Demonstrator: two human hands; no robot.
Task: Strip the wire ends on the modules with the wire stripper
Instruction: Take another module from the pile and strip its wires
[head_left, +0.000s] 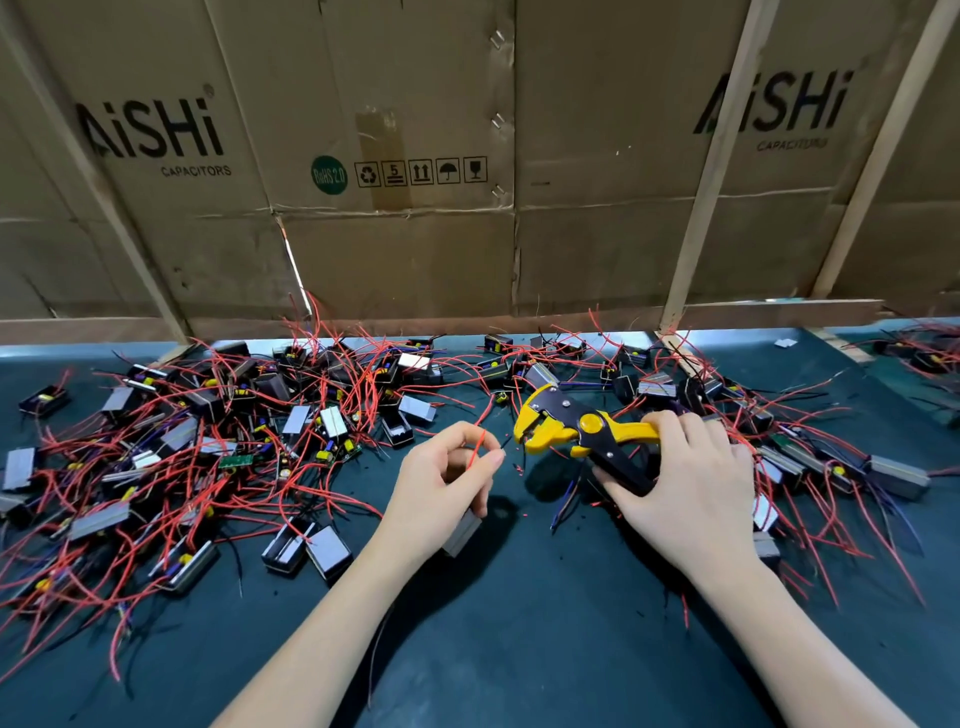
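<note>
Flattened cardboard cartons (395, 156) printed with a capacitor brand are standing as a back wall behind a dark green bench mat (519, 649), which is carrying two heaps: modules (218, 415) trailing red wires in a dense tangle on my left, and a looser spread of further modules (810, 457) on my right. Item in hand: my left hand (447, 483) is curling round one grey module (462, 530), thumb and forefinger pinching its red wire (477, 449) so the free end is pointing up and toward the tool. Item two: my right hand (691, 478) is wrapping its fingers round the handles of the yellow-and-black wire stripper (582, 428), whose head is standing open just beside the wire end, not yet touching it. Judging the step as feeding the wire into the stripper head; I am wanting the pinch close to the tip so the wire is staying straight, only a short tip entering square to the blades, then one full squeeze. Bits of red insulation (519, 470) are lying on the mat between my hands
</note>
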